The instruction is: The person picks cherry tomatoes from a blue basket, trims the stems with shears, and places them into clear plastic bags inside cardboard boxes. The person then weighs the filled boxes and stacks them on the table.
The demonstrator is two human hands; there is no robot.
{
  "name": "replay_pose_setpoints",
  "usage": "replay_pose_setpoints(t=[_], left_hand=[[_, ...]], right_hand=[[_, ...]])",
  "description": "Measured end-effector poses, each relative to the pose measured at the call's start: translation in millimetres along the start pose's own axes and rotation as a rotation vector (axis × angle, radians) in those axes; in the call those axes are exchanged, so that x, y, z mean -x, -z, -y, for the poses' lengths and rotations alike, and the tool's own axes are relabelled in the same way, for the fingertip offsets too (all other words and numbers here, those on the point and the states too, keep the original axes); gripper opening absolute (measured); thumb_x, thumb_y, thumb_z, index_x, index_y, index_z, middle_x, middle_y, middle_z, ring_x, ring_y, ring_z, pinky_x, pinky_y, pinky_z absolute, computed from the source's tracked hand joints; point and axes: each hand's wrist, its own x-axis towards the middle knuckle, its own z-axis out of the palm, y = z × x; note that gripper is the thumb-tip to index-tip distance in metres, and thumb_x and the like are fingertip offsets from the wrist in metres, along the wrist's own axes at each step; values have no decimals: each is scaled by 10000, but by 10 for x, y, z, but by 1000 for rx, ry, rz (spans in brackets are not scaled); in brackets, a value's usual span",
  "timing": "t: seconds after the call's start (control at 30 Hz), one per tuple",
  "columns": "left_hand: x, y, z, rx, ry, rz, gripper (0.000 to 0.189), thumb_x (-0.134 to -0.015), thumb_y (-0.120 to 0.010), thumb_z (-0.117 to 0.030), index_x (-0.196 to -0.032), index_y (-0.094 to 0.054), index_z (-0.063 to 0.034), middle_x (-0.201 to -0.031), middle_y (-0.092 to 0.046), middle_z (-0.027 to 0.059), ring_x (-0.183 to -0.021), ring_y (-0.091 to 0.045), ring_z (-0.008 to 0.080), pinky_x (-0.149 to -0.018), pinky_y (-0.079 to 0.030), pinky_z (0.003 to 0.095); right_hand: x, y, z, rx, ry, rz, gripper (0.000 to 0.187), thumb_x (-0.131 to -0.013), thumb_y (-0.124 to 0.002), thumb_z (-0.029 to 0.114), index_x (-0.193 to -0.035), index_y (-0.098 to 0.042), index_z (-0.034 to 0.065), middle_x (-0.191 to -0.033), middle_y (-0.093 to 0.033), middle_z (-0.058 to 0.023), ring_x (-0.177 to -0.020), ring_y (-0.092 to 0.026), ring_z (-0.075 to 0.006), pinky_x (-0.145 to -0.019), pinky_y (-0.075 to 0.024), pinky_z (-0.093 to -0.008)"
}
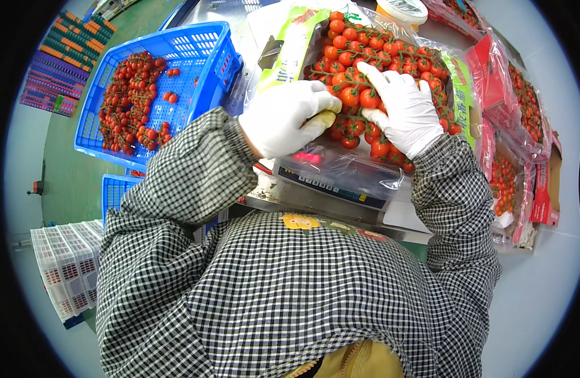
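Vine cherry tomatoes lie massed in a cardboard box lined with clear plastic, on a digital scale with a keypad. My left hand, in a white glove with yellowed fingertips, is at the near left of the tomatoes. Its thumb and fingers are bent close together; whether a stem or fruit is between them cannot be seen. My right hand, also white-gloved, rests on the tomatoes from the right, thumb and forefinger spread around some of the fruit.
On the left stands a blue plastic crate with more vine tomatoes and a few loose ones. Boxes of tomatoes in red cardboard line the right side. A white-lidded tub is at the back. White crates are stacked at lower left.
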Motion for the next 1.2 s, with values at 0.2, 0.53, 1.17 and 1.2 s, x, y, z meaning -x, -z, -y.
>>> replay_pose_setpoints(t=[0.2, 0.53, 1.17, 1.2], left_hand=[[-106, -21, 210, -62, 25, 129, 400, -833, -680, -144, -1210, -614, -30, -1157, -605, 147, -1069, -597, 314, -919, -497, 378], [-700, -443, 511, -444, -215, 196, 798, -921, -535, -499, -1510, -252, -43, -1523, -303, 221, -1427, -263, 384, -1169, -205, 503], [-861, -422, 817, -312, -351, 293, 783, -951, -498, -507, -1533, -198, -78, -1554, -251, 214, -1450, -225, 377, -1164, -198, 525], [-864, -419, 810, -306, -333, 306, 781, -951, -499, -505, -1534, -198, -81, -1559, -243, 210, -1454, -215, 376, -1169, -190, 520]], right_hand=[[223, 236, -149, -398, -95, -417, 589, -869, -686, 244, -1382, -471, 50, -1223, -605, -168, -1136, -557, -308, -1015, -411, -398], [933, 363, 349, -827, -160, -258, 780, -919, -622, 420, -1483, -303, -15, -1372, -475, -174, -1269, -465, -288, -1101, -320, -382], [326, -136, 656, 24, 132, -136, 789, -691, -755, 336, -1394, -482, 104, -1039, -512, -45, -950, -518, -227, -830, -440, -386], [341, -123, 657, 25, 124, -146, 782, -686, -762, 304, -1389, -487, 99, -1033, -512, -46, -946, -518, -224, -813, -446, -381]])
